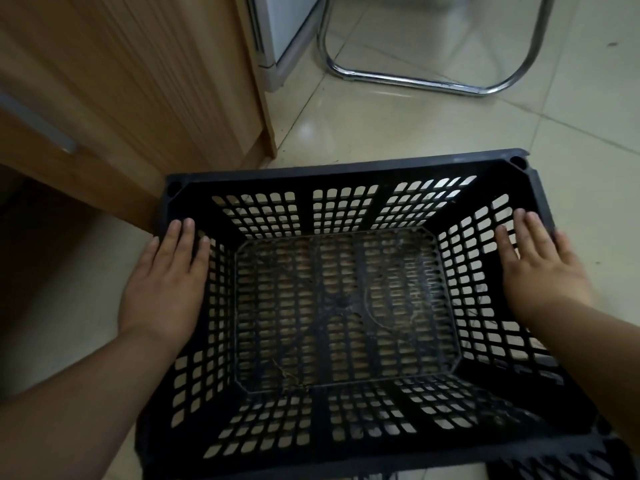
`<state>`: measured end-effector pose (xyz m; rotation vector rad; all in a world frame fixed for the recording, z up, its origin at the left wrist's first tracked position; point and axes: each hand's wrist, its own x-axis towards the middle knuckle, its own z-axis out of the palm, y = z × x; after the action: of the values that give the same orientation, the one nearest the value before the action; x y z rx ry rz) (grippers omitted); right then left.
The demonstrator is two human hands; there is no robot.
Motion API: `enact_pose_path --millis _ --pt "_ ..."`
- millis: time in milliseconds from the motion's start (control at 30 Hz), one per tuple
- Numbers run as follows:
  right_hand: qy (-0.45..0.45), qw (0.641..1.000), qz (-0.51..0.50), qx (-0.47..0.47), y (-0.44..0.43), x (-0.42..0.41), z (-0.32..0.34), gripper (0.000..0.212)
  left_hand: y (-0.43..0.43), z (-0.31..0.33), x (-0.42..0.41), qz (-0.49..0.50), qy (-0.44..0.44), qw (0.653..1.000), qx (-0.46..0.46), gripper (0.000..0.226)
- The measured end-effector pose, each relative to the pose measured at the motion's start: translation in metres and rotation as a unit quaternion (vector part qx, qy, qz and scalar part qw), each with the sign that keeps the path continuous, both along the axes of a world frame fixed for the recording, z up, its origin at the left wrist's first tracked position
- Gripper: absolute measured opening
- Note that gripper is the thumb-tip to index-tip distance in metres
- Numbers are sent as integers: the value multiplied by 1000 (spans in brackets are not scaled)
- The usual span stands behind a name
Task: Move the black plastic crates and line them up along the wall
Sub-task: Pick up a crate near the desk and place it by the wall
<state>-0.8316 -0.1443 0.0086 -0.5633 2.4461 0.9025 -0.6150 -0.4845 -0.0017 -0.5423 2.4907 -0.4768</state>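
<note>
A black plastic crate (346, 169) with lattice walls and floor fills the middle of the head view, open side up over the tiled floor. My left hand (162, 289) lies along its left rim and my right hand (540, 268) along its right rim. The fingers are stretched forward and pressed on the walls, holding the crate from both sides; the thumbs are hidden. The crate's far left corner is close to a wooden cabinet. A piece of a second black crate (554, 465) shows at the bottom right edge.
A wooden cabinet (138, 81) with a grey handle stands at the left. Behind it is a white appliance (277, 36). A chrome chair base (415, 77) rests on the glossy beige tiles (398, 126) beyond the crate.
</note>
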Motion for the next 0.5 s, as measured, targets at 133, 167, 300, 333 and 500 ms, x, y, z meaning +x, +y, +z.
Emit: enact_pose_path --millis 133,167,300,333,500 --pt "-21 1000 -6 -2 -5 22 10 65 -3 15 24 9 -17 1000 5 88" --pt "-25 1000 -5 -4 -6 30 13 65 -5 21 34 8 -21 1000 6 86" --pt "-37 999 3 -11 -10 71 31 66 -12 43 81 23 -42 999 9 88" --pt "-39 999 4 -13 -10 83 35 67 -12 49 93 30 -50 998 8 92" --pt "-32 999 20 -31 -5 131 61 69 -4 84 146 56 -97 994 -2 116"
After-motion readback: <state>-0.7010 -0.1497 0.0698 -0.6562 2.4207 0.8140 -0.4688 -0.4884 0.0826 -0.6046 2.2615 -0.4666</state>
